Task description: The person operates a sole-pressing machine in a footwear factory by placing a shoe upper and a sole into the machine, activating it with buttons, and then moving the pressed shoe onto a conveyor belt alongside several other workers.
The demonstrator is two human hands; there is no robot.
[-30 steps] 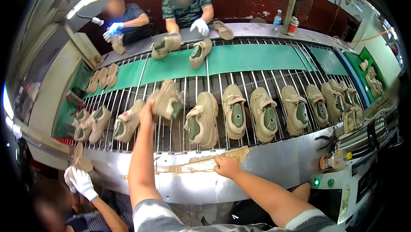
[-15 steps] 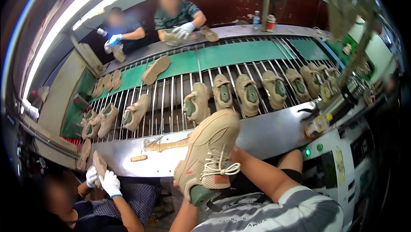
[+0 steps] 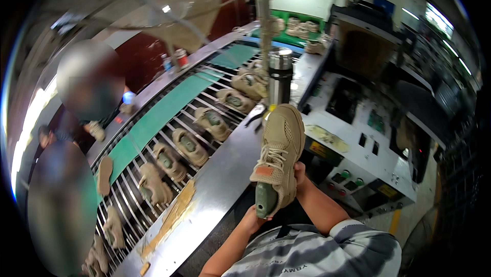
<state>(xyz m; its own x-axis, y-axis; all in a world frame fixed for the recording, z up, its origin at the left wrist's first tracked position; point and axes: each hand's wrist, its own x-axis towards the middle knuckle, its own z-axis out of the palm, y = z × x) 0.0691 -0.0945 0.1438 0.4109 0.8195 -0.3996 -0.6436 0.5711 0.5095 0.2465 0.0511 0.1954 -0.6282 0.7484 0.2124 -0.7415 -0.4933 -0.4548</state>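
In front of me a beige lace-up sneaker point(image 3: 282, 141) is held up with its toe pointing away and its heel towards me. A green shoe last point(image 3: 266, 198) fills its opening, and an orange-brown patch sits on the tongue below the tied laces. My left hand point(image 3: 251, 220) is closed at the heel end, its fingers partly hidden beneath the shoe. Along the right side of the sole, my right hand point(image 3: 300, 175) grips the same sneaker.
Left, a roller conveyor point(image 3: 134, 195) with a green belt strip point(image 3: 153, 126) carries several similar sneakers. A metal ledge point(image 3: 215, 185) borders it. A steel flask point(image 3: 280, 75) stands beyond the sneaker. A white machine point(image 3: 358, 149) with buttons is at right, and a green tray point(image 3: 319, 21) of shoes lies behind.
My view has swung right, bringing the machine into sight. The sneaker in my hands has turned more upright, its sole edge now facing right. Both hands still hold it.
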